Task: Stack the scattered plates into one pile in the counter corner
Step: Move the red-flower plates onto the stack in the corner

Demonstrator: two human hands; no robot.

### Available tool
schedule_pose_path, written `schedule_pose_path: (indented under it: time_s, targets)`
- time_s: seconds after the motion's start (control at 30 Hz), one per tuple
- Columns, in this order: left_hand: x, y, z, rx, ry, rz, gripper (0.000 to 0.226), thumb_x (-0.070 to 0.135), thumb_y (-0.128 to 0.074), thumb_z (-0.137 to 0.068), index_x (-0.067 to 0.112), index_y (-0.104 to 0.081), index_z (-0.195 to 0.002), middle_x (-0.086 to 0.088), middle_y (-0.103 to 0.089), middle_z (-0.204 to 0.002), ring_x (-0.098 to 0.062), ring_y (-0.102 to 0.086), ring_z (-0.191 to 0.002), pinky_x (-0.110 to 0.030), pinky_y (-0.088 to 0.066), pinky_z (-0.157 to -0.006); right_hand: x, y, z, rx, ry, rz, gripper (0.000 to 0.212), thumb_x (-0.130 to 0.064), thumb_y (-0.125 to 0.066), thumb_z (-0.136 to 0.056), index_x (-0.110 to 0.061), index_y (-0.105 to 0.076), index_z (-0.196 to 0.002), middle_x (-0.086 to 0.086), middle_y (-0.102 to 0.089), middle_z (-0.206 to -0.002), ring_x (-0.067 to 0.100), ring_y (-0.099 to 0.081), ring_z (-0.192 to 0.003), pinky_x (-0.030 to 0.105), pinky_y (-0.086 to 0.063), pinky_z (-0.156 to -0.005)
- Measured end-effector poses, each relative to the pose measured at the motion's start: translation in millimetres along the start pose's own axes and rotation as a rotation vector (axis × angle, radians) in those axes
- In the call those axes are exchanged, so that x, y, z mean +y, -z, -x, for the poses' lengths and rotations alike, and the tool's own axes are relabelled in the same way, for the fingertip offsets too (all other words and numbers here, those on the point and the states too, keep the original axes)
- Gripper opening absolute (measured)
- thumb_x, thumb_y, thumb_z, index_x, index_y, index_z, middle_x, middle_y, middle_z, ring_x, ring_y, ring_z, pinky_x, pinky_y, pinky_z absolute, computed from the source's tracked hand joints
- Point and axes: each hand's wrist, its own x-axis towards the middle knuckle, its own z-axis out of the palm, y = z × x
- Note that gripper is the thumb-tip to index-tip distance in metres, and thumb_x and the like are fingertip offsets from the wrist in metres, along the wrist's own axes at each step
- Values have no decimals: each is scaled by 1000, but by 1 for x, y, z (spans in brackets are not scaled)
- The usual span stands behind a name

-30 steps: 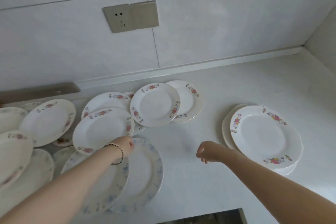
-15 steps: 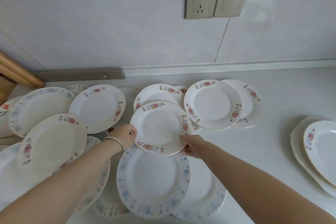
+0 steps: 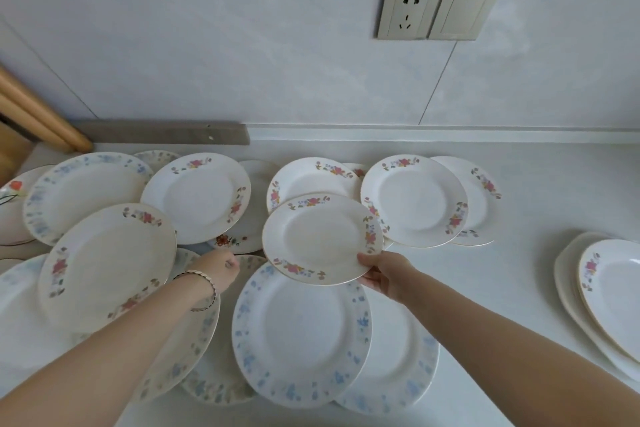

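Note:
Several white plates with pink or blue flower rims lie scattered and overlapping on the white counter. My right hand grips the near right rim of a pink-flowered plate, which is lifted and tilted above a large blue-flowered plate. My left hand, with a bracelet on its wrist, hovers to the left of the held plate with fingers curled and nothing in it. A small pile of plates stands at the right edge of the view.
A tiled wall with a socket and switch runs behind the counter. Wooden poles lean at the far left. A grey strip lies along the wall's base. Bare counter lies between the scattered plates and the right pile.
Both hands closed on the pink-flowered plate; now the left hand has let go and the right hand alone holds it, lifted and shifted right. The view has swung left.

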Motion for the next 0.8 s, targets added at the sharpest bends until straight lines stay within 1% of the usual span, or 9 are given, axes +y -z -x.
schedule_pose_path:
  time_s: [0.1, 0.2, 0.27, 0.37, 0.43, 0.57, 0.63, 0.7, 0.8]
  targets:
    - [12, -5, 5, -46, -1, -22, 20, 16, -37, -95, 13, -53, -84, -10, -60, -85, -21, -56, -76, -26, -44, -67, -5, 19, 14, -10, 34, 14, 11, 5, -56, -88, -5, -56, -83, 10, -62, -78, 18, -61, -64, 19, -52, -39]
    - [33, -11, 11, -40, -13, -47, 23, 21, -37, -95, 14, -59, -98, -8, -66, -99, -22, -61, -89, -30, -48, -81, -10, 54, 30, -15, 92, 60, 9, 3, -57, -88, -6, -59, -87, 9, -63, -79, 17, -61, -63, 18, -52, -40]
    - [52, -16, 13, -54, -42, -70, 26, 21, -36, -95, 12, -59, -103, -6, -64, -99, -20, -57, -87, -27, -45, -77, -17, 82, 42, -7, 139, 78, 8, 1, -58, -87, -6, -60, -89, 8, -64, -80, 16, -64, -61, 18, -54, -43]
    - [91, -34, 18, -92, -84, -30, 17, 13, -38, -90, 15, -54, -84, -8, -57, -85, -20, -51, -79, -29, -44, -73, -30, 133, 58, 47, 205, 86, 7, -1, -59, -87, -7, -62, -90, 7, -65, -80, 14, -65, -58, 17, -55, -46]
    - [124, -52, 23, -132, -110, 23, 22, 7, -38, -87, 15, -50, -70, -9, -56, -74, -21, -52, -72, -27, -44, -68, -35, 172, 68, 99, 232, 73, 8, -1, -60, -87, -5, -61, -94, 8, -65, -81, 17, -64, -64, 19, -57, -49]
    - [204, -94, 45, -274, -171, -68, 19, 7, -37, -90, 12, -51, -79, -9, -58, -81, -22, -55, -71, -20, -40, -56, -34, 254, 89, 204, 260, -50, 8, 1, -59, -86, -6, -60, -89, 8, -64, -82, 19, -61, -70, 20, -57, -48]
    - [242, -119, 52, -300, -214, -121, 16, 6, -37, -89, 10, -51, -84, -7, -58, -78, -22, -54, -73, -21, -42, -60, -31, 294, 98, 263, 270, -123, 9, 2, -59, -86, -7, -60, -87, 8, -63, -80, 20, -60, -69, 21, -55, -47]
    - [274, -143, 56, -326, -244, -130, 18, 4, -37, -89, 10, -52, -81, -2, -54, -67, -22, -54, -69, -22, -44, -66, -27, 333, 108, 319, 277, -225, 10, 4, -58, -86, -6, -59, -82, 10, -63, -79, 23, -60, -68, 20, -55, -44]
    - [318, -174, 67, -350, -270, -148, 28, 6, -35, -90, 17, -46, -67, 2, -51, -64, -14, -50, -56, -19, -39, -54, -22, 386, 119, 405, 289, -316, 10, 4, -59, -86, -5, -58, -82, 10, -61, -78, 22, -58, -68, 17, -53, -40]
